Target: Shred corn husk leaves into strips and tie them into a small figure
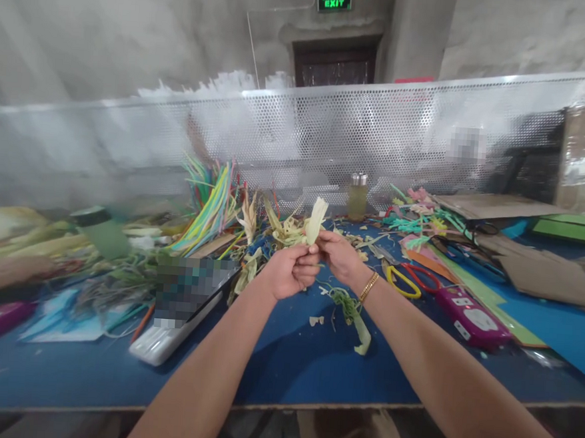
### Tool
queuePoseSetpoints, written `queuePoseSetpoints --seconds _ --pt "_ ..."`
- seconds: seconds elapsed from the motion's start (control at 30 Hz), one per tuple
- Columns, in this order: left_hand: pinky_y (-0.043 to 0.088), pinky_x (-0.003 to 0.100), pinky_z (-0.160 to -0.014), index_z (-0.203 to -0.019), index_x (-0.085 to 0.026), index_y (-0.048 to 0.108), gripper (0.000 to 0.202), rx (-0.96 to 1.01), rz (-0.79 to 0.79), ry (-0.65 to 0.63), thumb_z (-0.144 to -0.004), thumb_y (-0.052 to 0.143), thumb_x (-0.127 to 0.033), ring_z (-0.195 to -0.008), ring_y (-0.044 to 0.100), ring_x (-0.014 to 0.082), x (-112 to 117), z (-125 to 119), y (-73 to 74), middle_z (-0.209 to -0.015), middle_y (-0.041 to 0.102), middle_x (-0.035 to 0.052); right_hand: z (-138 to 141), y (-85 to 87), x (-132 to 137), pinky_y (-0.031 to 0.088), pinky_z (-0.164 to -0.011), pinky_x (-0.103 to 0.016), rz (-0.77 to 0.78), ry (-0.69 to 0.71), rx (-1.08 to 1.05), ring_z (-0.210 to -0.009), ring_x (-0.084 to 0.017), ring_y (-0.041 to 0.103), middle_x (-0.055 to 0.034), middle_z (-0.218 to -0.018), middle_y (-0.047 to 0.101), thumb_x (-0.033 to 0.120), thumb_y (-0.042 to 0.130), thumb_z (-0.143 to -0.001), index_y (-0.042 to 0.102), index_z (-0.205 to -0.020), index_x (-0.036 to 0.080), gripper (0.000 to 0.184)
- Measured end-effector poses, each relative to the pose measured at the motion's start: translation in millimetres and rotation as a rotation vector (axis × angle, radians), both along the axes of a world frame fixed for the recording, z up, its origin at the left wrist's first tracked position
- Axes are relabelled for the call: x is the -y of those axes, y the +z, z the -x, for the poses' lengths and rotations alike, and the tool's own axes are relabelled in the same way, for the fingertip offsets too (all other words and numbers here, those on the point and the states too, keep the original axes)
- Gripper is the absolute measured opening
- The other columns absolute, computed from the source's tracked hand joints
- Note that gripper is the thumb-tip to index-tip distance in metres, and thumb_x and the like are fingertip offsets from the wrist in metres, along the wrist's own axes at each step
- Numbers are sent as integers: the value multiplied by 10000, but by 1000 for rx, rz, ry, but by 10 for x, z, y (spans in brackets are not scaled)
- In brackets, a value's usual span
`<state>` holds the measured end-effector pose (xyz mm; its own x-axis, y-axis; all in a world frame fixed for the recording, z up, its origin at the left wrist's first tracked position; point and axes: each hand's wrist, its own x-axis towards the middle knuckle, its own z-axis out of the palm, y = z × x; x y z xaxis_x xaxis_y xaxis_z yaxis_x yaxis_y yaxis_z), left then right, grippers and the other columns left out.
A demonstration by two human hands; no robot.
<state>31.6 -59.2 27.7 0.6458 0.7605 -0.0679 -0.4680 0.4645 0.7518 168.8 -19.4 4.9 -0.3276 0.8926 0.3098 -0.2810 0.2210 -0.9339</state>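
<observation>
Above the middle of the blue table, my left hand (pixel 293 271) and my right hand (pixel 339 254) meet around a pale yellow-green corn husk strip (pixel 316 220). Its broad end sticks up above my fingers; the lower part is hidden by them. Both hands are closed, fingertips pinched close together. Just behind them lies a heap of dried husk pieces (pixel 285 232). Below my right wrist rests a green, stringy bundle with a pale curled husk end (pixel 362 334). Small white scraps (pixel 316 321) lie on the table nearby.
Scissors with yellow and red handles (pixel 408 280) and a purple device (pixel 472 317) lie right. A phone (pixel 192 285) leans on a white object at left, near colourful pipe cleaners (pixel 210 206). A glass bottle (pixel 357 197) stands behind. Another person's arm (pixel 8 276) reaches in from far left.
</observation>
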Motion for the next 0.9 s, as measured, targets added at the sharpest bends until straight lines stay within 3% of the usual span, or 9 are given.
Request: queuePoseSetpoints --seconds 0.17,0.3,0.43,0.6,0.8,0.9 --pt "199 112 -369 -763 -155 458 103 -18 32 -52 -857 497 -142 -385 226 19 12 43 23 -566 232 -77 -116 30 -16 427 -626 -238 -121 73 337 -638 -122 507 -6 -690 626 184 466 -720 688 -881 186 275" --pt "199 105 -380 -788 -150 471 85 -70 31 -30 -867 501 -149 -397 266 15 -35 85 -15 -581 258 -73 -192 10 -81 390 -581 -227 -234 -60 479 -581 -108 476 8 -602 565 221 503 -716 633 -725 155 146" --pt "134 103 -377 -795 -157 469 109 -244 0 39 -887 501 -207 -398 274 14 -70 90 -70 -594 292 -67 -189 -64 -108 360 -563 -222 -267 -138 471 -543 -95 443 26 -564 533 234 523 -698 603 -656 154 121" --pt "112 108 -382 -811 -169 473 131 -420 -101 212 -904 487 -261 -374 227 12 -33 25 -100 -562 282 -83 -159 -108 -93 311 -530 -220 -225 -133 391 -509 -82 378 45 -537 489 258 531 -698 600 -627 151 146" --pt "124 140 -393 -776 -204 395 224 -484 -203 473 -850 591 -283 -360 249 23 -2 -104 -141 -533 327 -92 -130 -56 -51 306 -528 -223 -265 -222 395 -522 -88 388 52 -527 453 286 560 -710 599 -619 158 162" --pt "147 160 -406 -819 -205 415 189 -453 -241 608 -845 598 -245 -362 258 31 -36 -136 -174 -526 351 -95 -86 -52 -30 345 -550 -226 -276 -245 387 -546 -98 439 32 -558 521 295 575 -722 639 -656 156 167"
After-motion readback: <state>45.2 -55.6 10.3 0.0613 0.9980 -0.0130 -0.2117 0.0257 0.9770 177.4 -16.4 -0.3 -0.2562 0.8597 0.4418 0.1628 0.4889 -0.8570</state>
